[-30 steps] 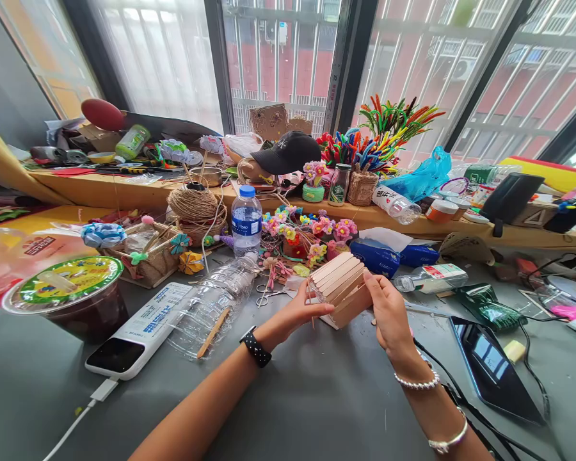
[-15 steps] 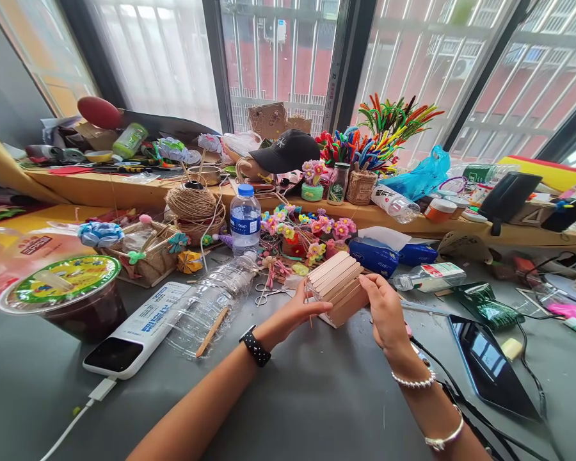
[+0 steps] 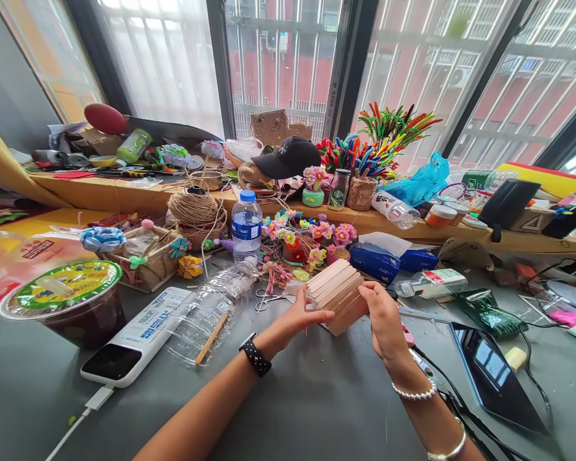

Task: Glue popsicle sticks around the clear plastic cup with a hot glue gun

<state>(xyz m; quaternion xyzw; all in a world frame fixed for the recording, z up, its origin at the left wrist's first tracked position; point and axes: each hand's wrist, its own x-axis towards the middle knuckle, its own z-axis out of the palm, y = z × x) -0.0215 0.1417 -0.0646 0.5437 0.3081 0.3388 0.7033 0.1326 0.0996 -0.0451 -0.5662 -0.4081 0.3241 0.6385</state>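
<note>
A small box-like piece made of pale wooden craft sticks (image 3: 333, 282) is held between my two hands above the grey table. My left hand (image 3: 292, 323) grips its left side, the thumb lying along the near edge and the other fingers mostly hidden behind it. My right hand (image 3: 383, 323) pinches the right edge of the sticks between thumb and fingers. Just behind and left of the piece, scissors (image 3: 267, 299) lie on the table. A single craft stick (image 3: 212, 338) rests on a clear plastic bottle (image 3: 206, 307) to the left of my left hand.
At the left stand a sealed drink cup (image 3: 72, 301) and a charging power bank (image 3: 134, 336). A water bottle (image 3: 246, 227) and a twine roll (image 3: 194, 208) stand behind. Blue tissue packs (image 3: 374, 259) lie beyond my right hand, a dark phone (image 3: 494, 374) and cables to its right.
The whole view has shifted slightly. Both hands keep their grip on the craft-stick piece, which has turned only a little; the rest of the table looks the same.
</note>
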